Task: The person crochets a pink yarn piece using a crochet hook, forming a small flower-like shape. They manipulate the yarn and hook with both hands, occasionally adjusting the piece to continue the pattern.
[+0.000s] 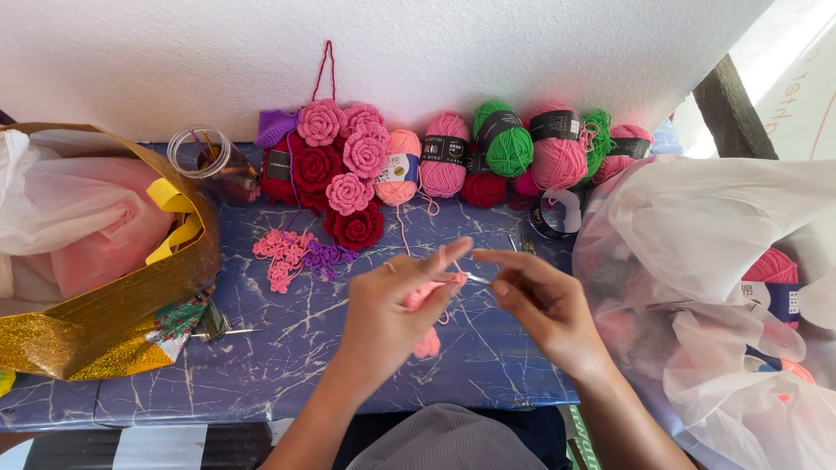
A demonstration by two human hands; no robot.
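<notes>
Pink crocheted yarn piece [424, 296] sits pinched in the left hand [392, 313], fingers closed on it above the blue marbled tabletop [287, 348]. Right hand [544, 300] grips a thin metal crochet hook [477, 278] at the piece's edge. Mid-stitch, apparently; next needs steady yarn tension.

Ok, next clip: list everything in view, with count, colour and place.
yarn balls: about eight, pink, salmon, green, red, in a row along the wall
crochet roses: about seven, pink and red, left of the yarn row
small crochet bits: pink and purple, on the table below the roses
jar: one, clear, holding sticks, back left
gold bag: one, glittery, far left
plastic bags: translucent white, right side, yarn inside
table: one, purple marbled
pink piece: one, held at centre
left hand: holds the pink piece
right hand: pinches a thin hook
</notes>
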